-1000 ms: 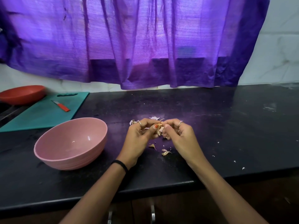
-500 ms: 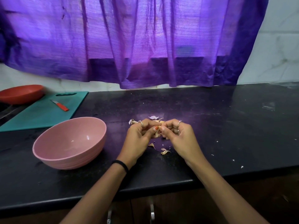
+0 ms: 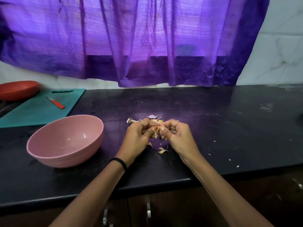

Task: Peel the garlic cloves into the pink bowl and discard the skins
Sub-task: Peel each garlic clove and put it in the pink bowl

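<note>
Head view: your left hand (image 3: pixel 137 136) and right hand (image 3: pixel 177 136) both pinch a garlic clove (image 3: pixel 155 132) over the worktop (image 3: pixel 229 128), fingers curled round it, pink bowl (image 3: pixel 65 141) off to your left.

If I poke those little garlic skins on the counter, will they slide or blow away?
Probably. The garlic skins look thin and curled, so likely very light and floppy. They would likely skid across the black counter or tear easily.

At the far left edge of the black countertop (image 3: pixel 213 128) I see a teal cutting board (image 3: pixel 32 112) carrying a small orange-handled knife (image 3: pixel 55 103). An orange bowl (image 3: pixel 18 90) sits at its back-left corner, and a purple curtain (image 3: pixel 131 38) hangs behind the counter's rear edge.
</note>
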Demonstrator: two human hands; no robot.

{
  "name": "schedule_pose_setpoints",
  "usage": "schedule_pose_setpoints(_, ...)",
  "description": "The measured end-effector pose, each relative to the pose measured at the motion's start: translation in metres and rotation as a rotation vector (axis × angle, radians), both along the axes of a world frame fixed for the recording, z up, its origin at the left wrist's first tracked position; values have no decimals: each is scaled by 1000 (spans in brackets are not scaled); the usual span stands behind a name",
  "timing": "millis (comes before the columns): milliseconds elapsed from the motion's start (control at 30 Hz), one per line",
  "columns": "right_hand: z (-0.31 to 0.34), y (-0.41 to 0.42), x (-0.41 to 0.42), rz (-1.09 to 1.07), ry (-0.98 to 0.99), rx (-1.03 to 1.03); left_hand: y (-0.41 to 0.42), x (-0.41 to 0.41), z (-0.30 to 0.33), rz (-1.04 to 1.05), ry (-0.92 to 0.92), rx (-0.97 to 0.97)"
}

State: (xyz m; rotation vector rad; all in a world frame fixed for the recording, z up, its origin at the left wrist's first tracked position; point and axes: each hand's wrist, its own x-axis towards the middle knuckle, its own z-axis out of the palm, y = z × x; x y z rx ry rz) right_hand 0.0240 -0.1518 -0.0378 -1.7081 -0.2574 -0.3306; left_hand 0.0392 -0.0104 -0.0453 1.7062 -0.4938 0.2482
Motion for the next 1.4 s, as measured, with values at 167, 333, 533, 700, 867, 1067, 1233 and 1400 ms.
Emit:
schedule_pose_setpoints(167, -1, 1, 1, 23, 56, 48, 0, -3, -1, 54, -22, 31)
schedule_pose_setpoints(333, -1, 3, -1, 20, 64, -11, 0, -4, -4, 99, 25, 22)
schedule_pose_setpoints(533, 1, 6, -5, -101, -6, -257, 0, -6, -2, 69, 67, 3)
schedule_pose_setpoints(700, 2, 9, -7, -118, -98, -443, -1, -9, -1, 63, 42, -2)
schedule_pose_setpoints(867, 6, 8, -10, -71, -112, -454, 0, -6, -3, 86, 14, 32)
schedule_pose_setpoints(1067, 4, 6, -10, -63, -128, -436, 1, -7, -3, 16, 44, -31)
schedule_pose_setpoints(1233, 5, 5, -11, -50, -148, -428, 1, -8, 0, -18, 44, -74)
schedule_pose_setpoints(1400, 5, 4, -7, -52, -139, -420, -1, -13, 5, -62, 36, -110)
